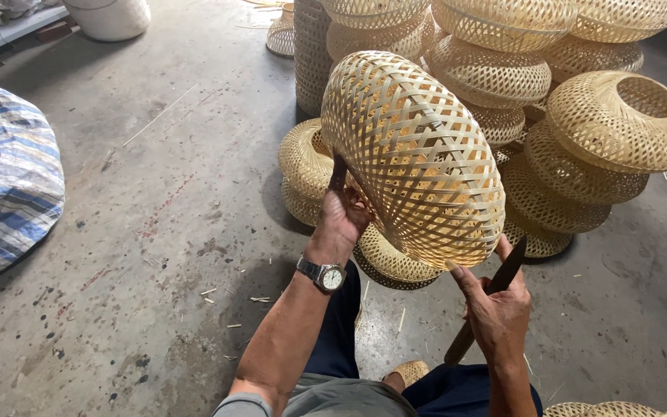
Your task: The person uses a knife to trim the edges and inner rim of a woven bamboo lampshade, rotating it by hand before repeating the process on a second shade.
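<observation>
Head camera looks down past dark trousers and a grey shirt hem to a stained, speckled concrete floor (156,232) littered with thin bamboo slivers. Nearest, the right hand (496,309) is closed around a dark, smooth stick-like tool (503,274) that slants up toward the lower rim of a woven bamboo shade (414,154); the forefinger stretches out and touches the weave. Just beyond, the left hand (341,220), with a metal wristwatch (326,275) on its wrist, grips the shade from beneath, fingers hooked into the open bottom edge. The shade is held up in the air between both hands, tilted on its side: a rounded, bulging dome of pale flat strips crossed in an open lattice, light showing through the gaps. Behind it, on the floor, lie and stand many similar shades (619,120), squat and doughnut-shaped with round openings, stacked in leaning columns. At far left rests a bulging sack (5,170) of blue, white and grey striped woven plastic. Farthest back, a white rounded container (113,17) stands on the floor.
</observation>
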